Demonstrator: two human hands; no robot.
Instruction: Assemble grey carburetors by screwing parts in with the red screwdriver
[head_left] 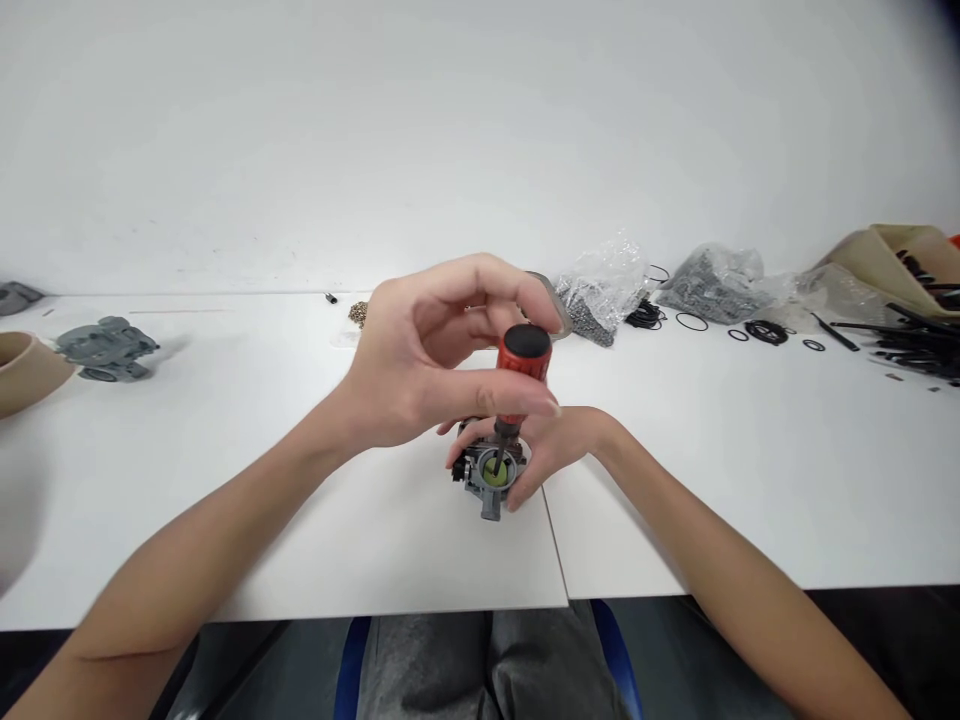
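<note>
On the white surface (pixel 712 480), a tan bin (pixel 874 262) holds dark parts (pixel 919 270); a clear plastic bag (pixel 716 280) holds grey pieces (pixel 697 290). The left hand (pixel 420 370) pinches a red screwdriver (pixel 521 375); the right hand (pixel 555 440) clasps a grey metal body (pixel 491 505) beneath. A loose pinch could let it slip, scratching the yellow-green disc (pixel 490 479) inside.

- The left forearm (pixel 247 510), bare, was stretched from the near left toward the middle.
- The left hand (pixel 405 370) was raised above the right, thumb and fingers bent into a pinch.
- The right forearm (pixel 690 510), also bare, was angled in from the near right.
- The right hand (pixel 559 437) was held lower, partly hidden, its fingers curved in a grasp.
</note>
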